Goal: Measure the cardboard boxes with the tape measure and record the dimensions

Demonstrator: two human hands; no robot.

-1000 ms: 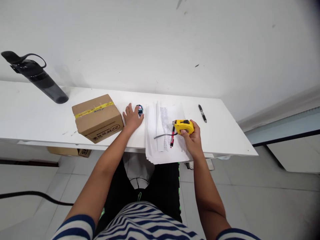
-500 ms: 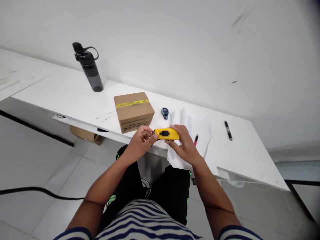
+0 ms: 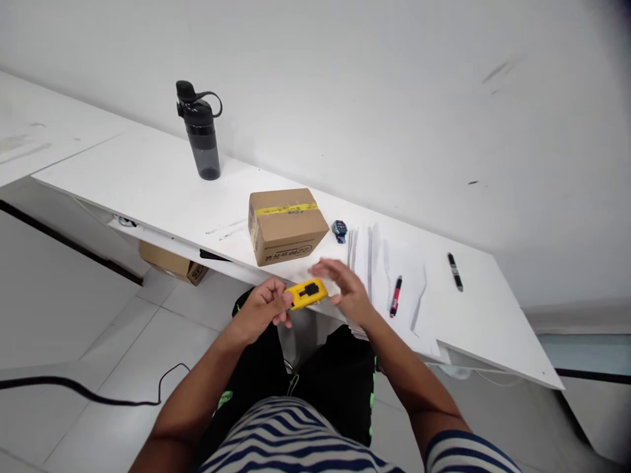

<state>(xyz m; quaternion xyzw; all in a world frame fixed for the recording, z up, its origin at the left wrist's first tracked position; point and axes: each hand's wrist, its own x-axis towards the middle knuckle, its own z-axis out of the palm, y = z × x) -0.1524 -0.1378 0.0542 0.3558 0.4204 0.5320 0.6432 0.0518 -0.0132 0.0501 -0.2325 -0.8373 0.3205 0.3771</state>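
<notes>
My left hand grips the left end of a yellow tape measure with a black sliding lock on top. Its left end is covered by my thumb and fingers. Beside the other end, my right hand is open, fingers apart and curved around that end; whether a fingertip touches it I cannot tell. Both hands are at the table's front edge, above my lap. Just beyond them sits a closed cardboard box with yellow tape across its top.
On the white table stand a dark water bottle and, right of the box, a wristwatch. A stack of papers bears a red pen. A black pen lies further right. Another carton is below the table.
My right hand has let go of the tape measure and opened. My left hand has brought it lower and slightly left, tilting it. The view has shifted, and the red pen shows fully.
</notes>
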